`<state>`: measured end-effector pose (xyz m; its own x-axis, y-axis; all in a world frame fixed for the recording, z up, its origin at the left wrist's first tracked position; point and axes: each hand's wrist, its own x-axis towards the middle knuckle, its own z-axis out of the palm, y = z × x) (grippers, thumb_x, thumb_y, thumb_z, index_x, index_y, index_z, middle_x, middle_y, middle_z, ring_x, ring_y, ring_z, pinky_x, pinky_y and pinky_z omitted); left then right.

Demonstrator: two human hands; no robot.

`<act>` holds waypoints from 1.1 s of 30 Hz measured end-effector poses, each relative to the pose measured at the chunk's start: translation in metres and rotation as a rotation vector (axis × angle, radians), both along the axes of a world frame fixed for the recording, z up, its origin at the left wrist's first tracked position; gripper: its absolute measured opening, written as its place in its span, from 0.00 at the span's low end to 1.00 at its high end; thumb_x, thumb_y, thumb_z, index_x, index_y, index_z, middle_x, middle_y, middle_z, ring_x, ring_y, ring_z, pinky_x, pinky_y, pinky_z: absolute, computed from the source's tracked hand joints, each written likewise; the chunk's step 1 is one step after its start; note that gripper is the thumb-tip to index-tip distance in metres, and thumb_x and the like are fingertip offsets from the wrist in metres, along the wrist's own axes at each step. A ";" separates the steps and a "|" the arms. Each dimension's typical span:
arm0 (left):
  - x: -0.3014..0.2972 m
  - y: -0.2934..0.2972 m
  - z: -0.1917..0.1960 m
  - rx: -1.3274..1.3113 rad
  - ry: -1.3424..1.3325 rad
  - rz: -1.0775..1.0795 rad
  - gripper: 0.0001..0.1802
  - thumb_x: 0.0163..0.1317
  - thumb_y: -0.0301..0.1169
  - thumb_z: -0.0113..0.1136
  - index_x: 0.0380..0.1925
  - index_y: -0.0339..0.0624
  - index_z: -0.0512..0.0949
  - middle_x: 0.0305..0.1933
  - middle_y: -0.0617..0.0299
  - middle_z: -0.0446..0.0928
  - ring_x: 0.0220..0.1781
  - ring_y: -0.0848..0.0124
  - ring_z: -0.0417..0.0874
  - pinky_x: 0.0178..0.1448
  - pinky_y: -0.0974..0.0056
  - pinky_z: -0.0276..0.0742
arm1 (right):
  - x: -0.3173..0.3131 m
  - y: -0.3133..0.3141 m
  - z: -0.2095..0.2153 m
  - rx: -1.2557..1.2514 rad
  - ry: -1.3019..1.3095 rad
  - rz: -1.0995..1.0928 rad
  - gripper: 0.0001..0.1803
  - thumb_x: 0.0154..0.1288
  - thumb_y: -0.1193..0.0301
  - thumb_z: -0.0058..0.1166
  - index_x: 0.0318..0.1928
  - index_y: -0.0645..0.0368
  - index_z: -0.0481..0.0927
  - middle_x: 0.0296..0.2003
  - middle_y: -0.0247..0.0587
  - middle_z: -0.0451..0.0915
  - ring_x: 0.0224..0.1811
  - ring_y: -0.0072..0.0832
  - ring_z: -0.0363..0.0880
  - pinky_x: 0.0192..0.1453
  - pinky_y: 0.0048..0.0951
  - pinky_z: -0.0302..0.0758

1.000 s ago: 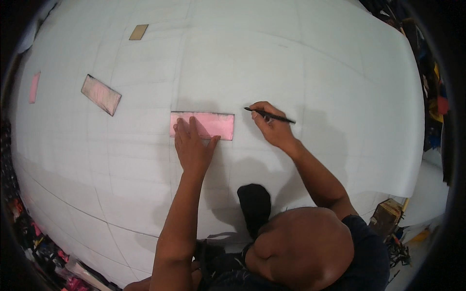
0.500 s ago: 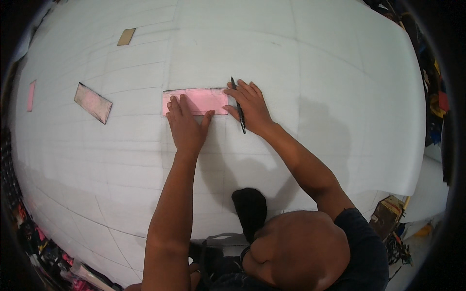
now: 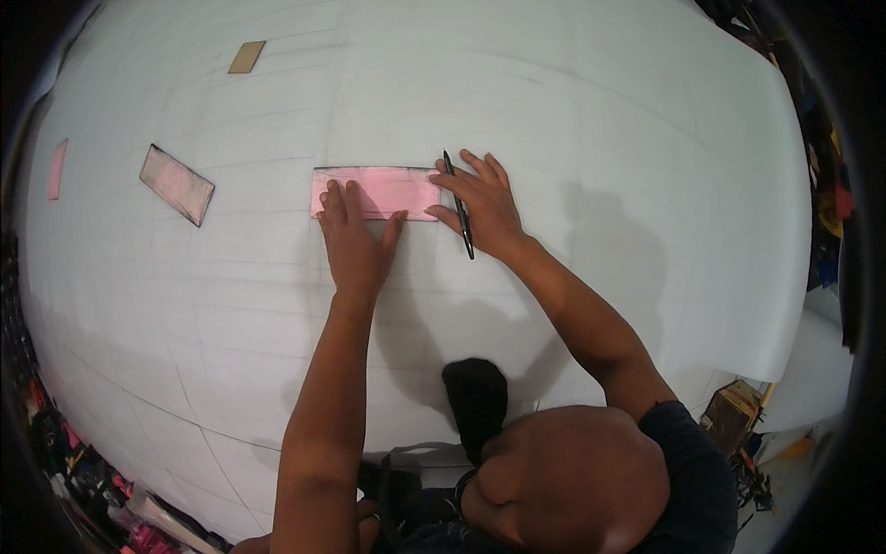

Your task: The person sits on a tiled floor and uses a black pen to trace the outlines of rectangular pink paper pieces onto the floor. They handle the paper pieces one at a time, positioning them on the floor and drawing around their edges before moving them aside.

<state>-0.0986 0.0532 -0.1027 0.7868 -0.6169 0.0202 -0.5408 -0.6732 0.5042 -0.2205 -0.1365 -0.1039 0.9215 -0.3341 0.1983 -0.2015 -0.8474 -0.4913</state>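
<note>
A pink rectangular template [image 3: 392,189] with dark-smudged edges lies flat on a large white sheet [image 3: 517,305]. My left hand [image 3: 355,247] rests on its left part, fingers spread and pressing down, thumb at the near edge. At the template's right end, my right hand [image 3: 489,210] touches the edge with thumb and fingertips. A black pen [image 3: 467,235] is held between the fingers of that same hand, slanting away from me. Faint ruled lines run across the sheet around the template.
To the left lie a smudged pink rectangular piece [image 3: 177,186] and a narrow pink strip [image 3: 58,170]. A small tan piece [image 3: 246,57] is farther off. A dark sock-covered foot [image 3: 475,397] rests on the sheet close to me. Assorted clutter [image 3: 736,411] sits beyond the sheet's right edge.
The view has shifted slightly, so the loose pieces appear a little higher. My right hand, with the pen, and the template's right end appear slightly farther right. Both hands keep their pose.
</note>
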 end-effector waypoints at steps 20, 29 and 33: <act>-0.005 -0.001 -0.009 -0.053 -0.083 -0.004 0.43 0.64 0.47 0.72 0.71 0.34 0.68 0.78 0.33 0.61 0.80 0.35 0.61 0.81 0.37 0.58 | 0.002 0.001 0.002 -0.008 0.063 0.008 0.27 0.67 0.52 0.68 0.62 0.49 0.82 0.66 0.41 0.81 0.77 0.51 0.65 0.83 0.60 0.50; -0.004 0.000 -0.013 -0.121 -0.051 0.001 0.43 0.65 0.50 0.71 0.70 0.31 0.68 0.78 0.34 0.61 0.80 0.35 0.60 0.81 0.37 0.57 | 0.001 0.000 0.000 -0.023 0.036 0.008 0.29 0.64 0.55 0.72 0.62 0.51 0.81 0.64 0.42 0.82 0.76 0.52 0.67 0.82 0.61 0.52; -0.005 0.003 -0.016 -0.132 -0.048 0.019 0.44 0.65 0.51 0.71 0.70 0.31 0.68 0.78 0.32 0.60 0.80 0.34 0.60 0.81 0.36 0.57 | 0.003 0.003 0.002 -0.025 0.058 0.013 0.30 0.64 0.56 0.72 0.62 0.52 0.80 0.64 0.42 0.82 0.76 0.52 0.67 0.81 0.60 0.52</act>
<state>-0.1037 0.0562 -0.1184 0.7943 -0.5917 0.1381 -0.5544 -0.6127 0.5633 -0.2174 -0.1335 -0.1019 0.9359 -0.3176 0.1523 -0.2179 -0.8619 -0.4579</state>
